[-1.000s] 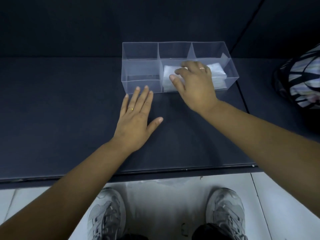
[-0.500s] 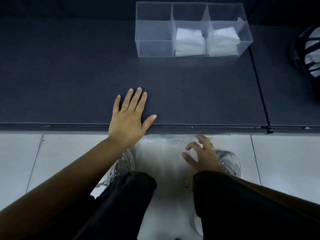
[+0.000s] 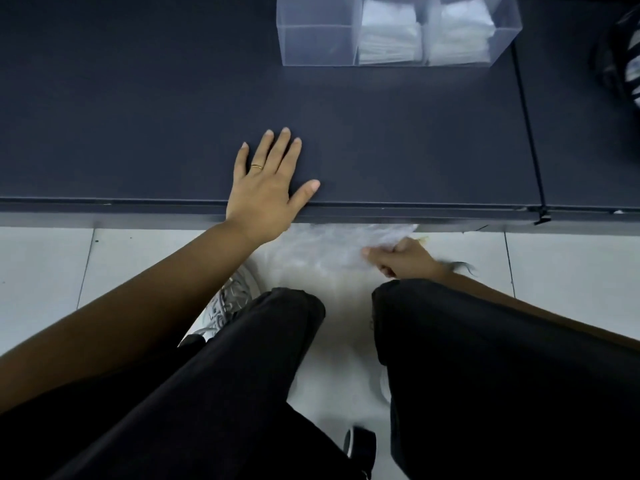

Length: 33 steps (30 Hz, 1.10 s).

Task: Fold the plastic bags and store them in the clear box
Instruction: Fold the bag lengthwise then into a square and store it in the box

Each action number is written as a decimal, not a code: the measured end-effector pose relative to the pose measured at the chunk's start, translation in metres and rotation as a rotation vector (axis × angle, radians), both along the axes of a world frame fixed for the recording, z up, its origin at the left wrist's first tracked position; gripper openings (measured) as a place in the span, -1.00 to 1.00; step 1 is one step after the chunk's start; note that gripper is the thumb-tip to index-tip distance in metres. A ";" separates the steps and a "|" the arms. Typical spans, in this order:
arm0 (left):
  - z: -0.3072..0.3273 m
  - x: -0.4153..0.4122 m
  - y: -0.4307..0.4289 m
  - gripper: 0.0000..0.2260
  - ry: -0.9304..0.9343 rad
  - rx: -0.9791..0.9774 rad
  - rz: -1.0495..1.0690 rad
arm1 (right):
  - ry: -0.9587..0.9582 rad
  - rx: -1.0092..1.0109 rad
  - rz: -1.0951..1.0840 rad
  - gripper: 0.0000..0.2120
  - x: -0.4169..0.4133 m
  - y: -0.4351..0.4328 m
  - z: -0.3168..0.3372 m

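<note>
The left hand [image 3: 266, 188] lies flat on the dark table [image 3: 121, 98], near its front edge. Its fingers are straight and it holds nothing. Farther back on the table stands the clear box [image 3: 318, 46], which has three parts side by side. The left part has nothing in it. The middle part holds a pile of folded bags [image 3: 389, 39], and the right part holds a second pile [image 3: 460, 36]. So a good bit of the job looks done.

Below the table edge, a loose plastic bag [image 3: 329, 251] is crumpled down by the white floor [image 3: 45, 271], in front of the person's knees. The right hand [image 3: 401, 259] is a bit blurry, but its fingers are curled round one end of that bag, gripping it. This bag is not folded yet. I think it must come up onto the table, be folded flat and go in the box. I cannot tell if more bags wait under the table. At the far right sits a striped thing [image 3: 623, 57].
</note>
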<state>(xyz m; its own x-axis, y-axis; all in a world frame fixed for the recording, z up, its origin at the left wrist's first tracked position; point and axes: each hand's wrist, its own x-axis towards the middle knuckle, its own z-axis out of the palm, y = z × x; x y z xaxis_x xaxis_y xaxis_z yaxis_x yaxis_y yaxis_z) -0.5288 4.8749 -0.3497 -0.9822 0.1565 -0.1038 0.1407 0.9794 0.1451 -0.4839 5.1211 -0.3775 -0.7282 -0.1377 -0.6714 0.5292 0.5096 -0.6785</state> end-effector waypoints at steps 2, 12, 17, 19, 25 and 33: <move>0.008 -0.002 -0.001 -0.41 -0.068 0.147 0.033 | 0.013 -0.122 0.235 -0.61 0.009 0.001 0.023; 0.089 0.000 0.024 -0.16 -0.850 1.168 -0.142 | 0.436 -0.368 -0.040 -0.65 -0.054 0.016 0.129; 0.095 -0.019 0.051 -0.45 -0.760 1.240 -0.078 | 0.318 -0.420 -0.285 -0.50 -0.088 0.007 0.134; 0.092 -0.024 0.058 -0.61 -0.673 1.315 0.101 | 0.251 -0.548 -0.207 -0.34 -0.090 0.012 0.131; 0.082 -0.028 0.072 -0.86 -0.377 1.380 0.417 | 0.391 -0.459 -0.252 -0.80 -0.086 0.018 0.122; 0.072 -0.044 0.045 -0.75 0.028 1.456 0.724 | 0.494 -0.359 -0.394 -0.82 -0.096 0.056 0.123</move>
